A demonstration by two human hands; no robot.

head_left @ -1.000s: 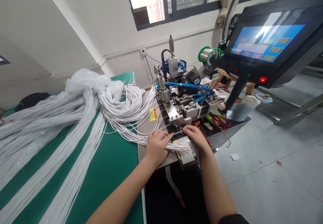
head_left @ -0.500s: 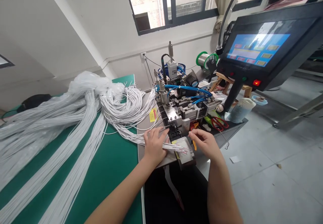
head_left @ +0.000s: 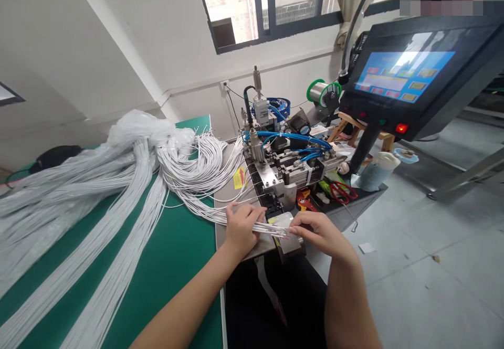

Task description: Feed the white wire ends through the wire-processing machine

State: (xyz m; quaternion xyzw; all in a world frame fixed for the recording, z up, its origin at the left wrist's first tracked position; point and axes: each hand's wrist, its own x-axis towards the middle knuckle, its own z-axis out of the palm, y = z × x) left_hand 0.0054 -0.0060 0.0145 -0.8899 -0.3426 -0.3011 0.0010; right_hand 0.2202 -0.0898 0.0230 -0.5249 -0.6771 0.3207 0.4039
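Observation:
My left hand (head_left: 242, 229) is closed around a bundle of thin white cables (head_left: 270, 229) at the front of the bench machine (head_left: 270, 177). Their stripped ends, with fine reddish wires, stick out to the right over a pale block (head_left: 290, 244). At those ends, my right hand (head_left: 323, 233) has thumb and forefinger pinched together on a wire end; the fingers partly hide it. From the bundle the cables run back left to a large looped heap (head_left: 192, 162). A single white cable also leads into the machine just beyond my left hand.
More long cables and plastic wrap (head_left: 137, 126) cover the green table (head_left: 157, 265) at left. Red-handled scissors (head_left: 342, 192) and orange-red cutters (head_left: 305, 200) lie right of the machine. A control screen (head_left: 403, 78), a solder wire spool (head_left: 319, 92) and a plastic jug (head_left: 376, 171) stand behind.
My right hand has moved left and slightly down, from beside the machine to the cable ends. My left hand stays on the bundle. The machine's upright cylinders have shifted left.

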